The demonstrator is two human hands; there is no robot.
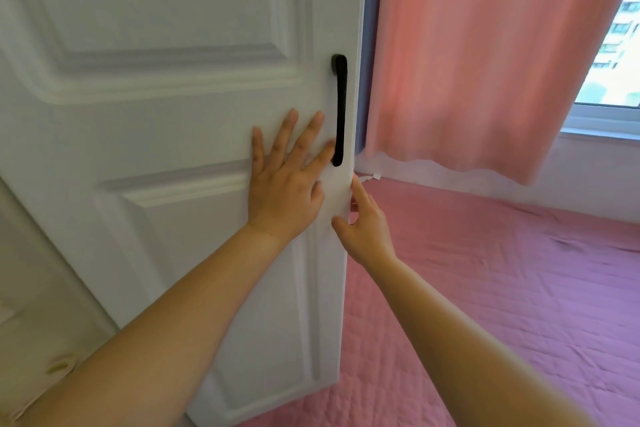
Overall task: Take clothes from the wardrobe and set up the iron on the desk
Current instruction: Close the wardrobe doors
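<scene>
A: Where the view looks down past both forearms, the biggest thing is the white wardrobe door (166,121), panelled, filling the left and centre. It stands swung out, its free edge running down the middle of the view.

B: Noted. To the right?

A: Pink bed cover (502,288), quilted and creased, spreading from the door's edge to the far wall. Above it a pink curtain (485,62) with a white hem, and a strip of window (613,80) at the far right, buildings outside.

B: Hands?

A: Left hand (284,194) lies flat on the door face, fingers straight and spread, index fingertip touching the lower end of the black handle (340,107). It presses, gripping nothing. Right hand (363,225) is at the door's free edge just below, thumb on the front face, fingers reaching round behind the edge. How tightly it pinches, I cannot tell; the fingers are mostly hidden.

B: Together or apart?

A: Close, not touching; the door's edge strip lies between them.

B: Clothes, iron?

A: Wardrobe interior is hidden behind the door. At lower left, a cream-coloured surface (38,340), blurred.
</scene>
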